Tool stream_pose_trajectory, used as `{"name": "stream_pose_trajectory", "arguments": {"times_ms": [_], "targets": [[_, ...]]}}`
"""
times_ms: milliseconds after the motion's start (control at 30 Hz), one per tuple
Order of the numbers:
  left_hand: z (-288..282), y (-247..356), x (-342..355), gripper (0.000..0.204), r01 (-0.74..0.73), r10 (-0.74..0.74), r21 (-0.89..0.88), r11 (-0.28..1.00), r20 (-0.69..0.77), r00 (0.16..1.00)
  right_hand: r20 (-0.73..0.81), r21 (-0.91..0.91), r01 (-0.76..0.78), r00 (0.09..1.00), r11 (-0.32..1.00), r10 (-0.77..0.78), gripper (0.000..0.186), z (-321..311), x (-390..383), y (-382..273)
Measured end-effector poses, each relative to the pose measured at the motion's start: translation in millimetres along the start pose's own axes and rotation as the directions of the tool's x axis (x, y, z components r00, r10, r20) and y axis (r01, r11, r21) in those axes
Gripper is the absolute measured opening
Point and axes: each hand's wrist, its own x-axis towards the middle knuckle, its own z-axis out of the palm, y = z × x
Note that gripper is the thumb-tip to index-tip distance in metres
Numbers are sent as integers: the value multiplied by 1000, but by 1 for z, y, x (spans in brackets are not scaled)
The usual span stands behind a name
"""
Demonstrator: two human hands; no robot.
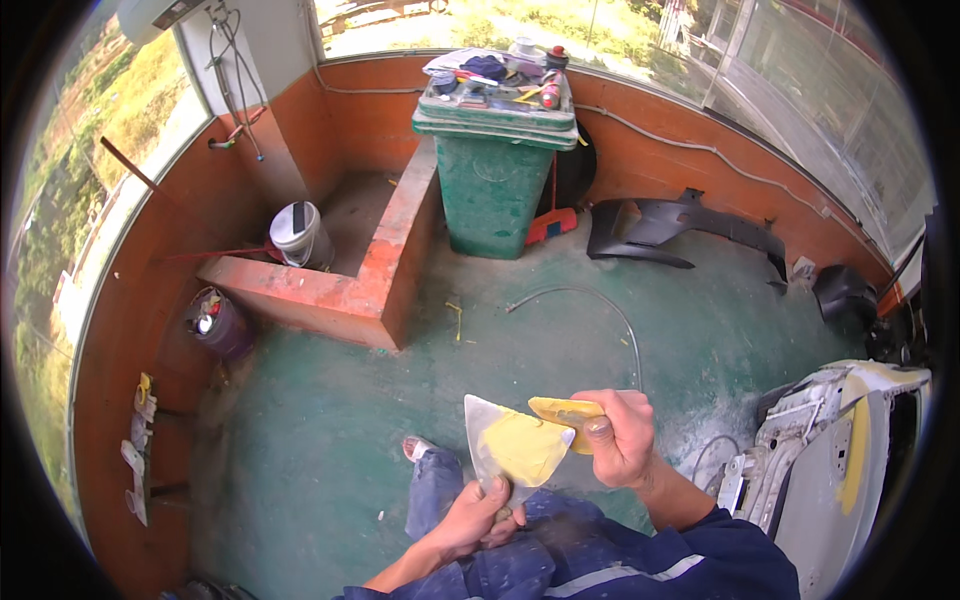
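My left hand (pixel 478 520) grips the lower corner of a pale, see-through flat mixing board (pixel 476 422). A wide layer of yellow body filler (pixel 526 448) covers much of its face. My right hand (pixel 624 438) is closed on a flat putty spreader (pixel 558 409), which is coated yellow. The spreader's edge meets or overlaps the board's upper right side; whether they touch, I cannot tell. A small whitish spot shows where the two come together. Both hands are in front of my body, above the green floor.
A pale car panel (pixel 835 490) with a yellow filler streak stands at right. A black bumper (pixel 690 228) lies along the orange wall. A green wheeled bin (pixel 490 190) bears bottles and rags. A low orange ledge (pixel 300 285), white bucket (pixel 298 235), purple bucket (pixel 230 332) and hose (pixel 610 305) are around.
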Motion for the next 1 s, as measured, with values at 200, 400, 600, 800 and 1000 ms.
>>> {"name": "stream_pose_trajectory", "arguments": {"times_ms": [200,400,600,800,1000], "targets": [[-75,102,-44,70,-172,163,-104,980,-89,983,320,156,182,921,971,-224,18,101,104,9],[-135,160,-71,65,-270,258,-75,960,-141,956,111,405,-346,937,846,330,32,179,171,0],[-163,206,-73,68,-197,162,-134,971,-235,958,169,272,-89,985,958,44,30,223,239,6],[-184,256,-74,68,-303,215,-169,938,-405,889,415,345,97,876,934,-245,16,277,289,49],[-221,302,-79,69,-421,339,-104,901,-437,833,426,397,-364,886,842,182,27,310,351,74]]}}
